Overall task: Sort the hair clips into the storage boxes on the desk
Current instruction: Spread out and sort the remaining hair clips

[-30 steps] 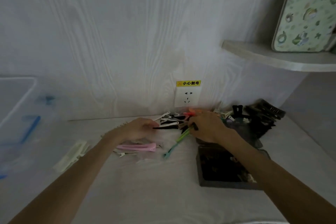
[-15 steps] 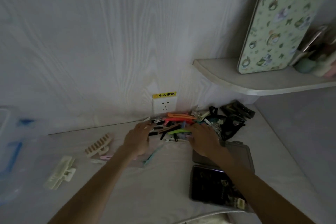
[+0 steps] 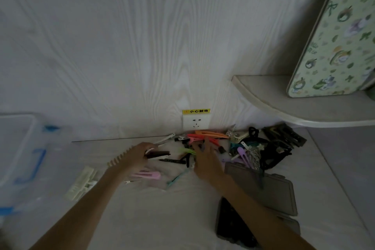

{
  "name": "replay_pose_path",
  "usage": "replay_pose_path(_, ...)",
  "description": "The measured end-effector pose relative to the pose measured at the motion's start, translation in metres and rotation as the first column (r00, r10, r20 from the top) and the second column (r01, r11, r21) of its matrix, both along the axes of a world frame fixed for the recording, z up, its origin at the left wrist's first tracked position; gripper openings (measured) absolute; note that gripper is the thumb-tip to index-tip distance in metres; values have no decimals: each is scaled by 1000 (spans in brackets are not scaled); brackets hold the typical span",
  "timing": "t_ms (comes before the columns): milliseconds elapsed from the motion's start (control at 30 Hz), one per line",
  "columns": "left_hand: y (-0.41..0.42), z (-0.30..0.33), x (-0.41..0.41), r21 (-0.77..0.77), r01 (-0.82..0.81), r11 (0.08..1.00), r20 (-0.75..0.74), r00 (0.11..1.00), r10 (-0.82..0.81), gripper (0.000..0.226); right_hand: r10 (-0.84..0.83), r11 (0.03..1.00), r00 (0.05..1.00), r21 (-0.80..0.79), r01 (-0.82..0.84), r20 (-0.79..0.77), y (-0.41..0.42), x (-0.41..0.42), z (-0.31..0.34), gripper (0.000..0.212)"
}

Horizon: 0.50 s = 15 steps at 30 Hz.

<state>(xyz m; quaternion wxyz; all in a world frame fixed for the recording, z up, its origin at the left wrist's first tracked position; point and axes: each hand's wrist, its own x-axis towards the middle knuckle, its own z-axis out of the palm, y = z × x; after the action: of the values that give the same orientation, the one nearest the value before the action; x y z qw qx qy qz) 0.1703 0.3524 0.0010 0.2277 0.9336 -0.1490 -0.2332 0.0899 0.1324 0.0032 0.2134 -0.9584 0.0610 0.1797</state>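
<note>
A heap of hair clips (image 3: 211,138) in orange, red, green, purple and black lies against the wall below the socket. My left hand (image 3: 138,154) grips a dark brown clip (image 3: 159,154) at the heap's left edge. My right hand (image 3: 205,158) hovers over the middle of the heap with fingers spread, holding nothing. A pink clip (image 3: 148,174) and a teal clip (image 3: 177,177) lie near my left wrist. A grey storage box (image 3: 269,193) with its lid open sits to the right, partly hidden by my right forearm.
A clear bin with blue latches (image 3: 22,156) stands at the far left. A cream claw clip (image 3: 82,182) and a beige comb clip (image 3: 116,158) lie left of my hand. Black clips (image 3: 284,138) pile at the right. A shelf (image 3: 294,107) overhangs the corner.
My left hand has closed on a dark brown clip. My right hand has let go of the green clip and spread its fingers over the heap. The view has shifted.
</note>
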Motion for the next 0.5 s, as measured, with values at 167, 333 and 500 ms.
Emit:
replay_pose_path(167, 20, 16, 21, -142, -180, 973, -200, 968, 150, 52, -20, 970, 991, 244, -13, 133, -38, 7, 26, 47)
replay_pose_path(333, 6, 26, 22, -189, -73, 979, -93, 994, 56, 43, -168, 979, 971, 145, 144, 172, -69, 14, 41, 38)
replay_pose_path(500, -47, 30, 2, -143, 197, 970, 145, 974, -176, 53, -23, 1000, 999, -14, 24, 40, -58, 20, 19, 29)
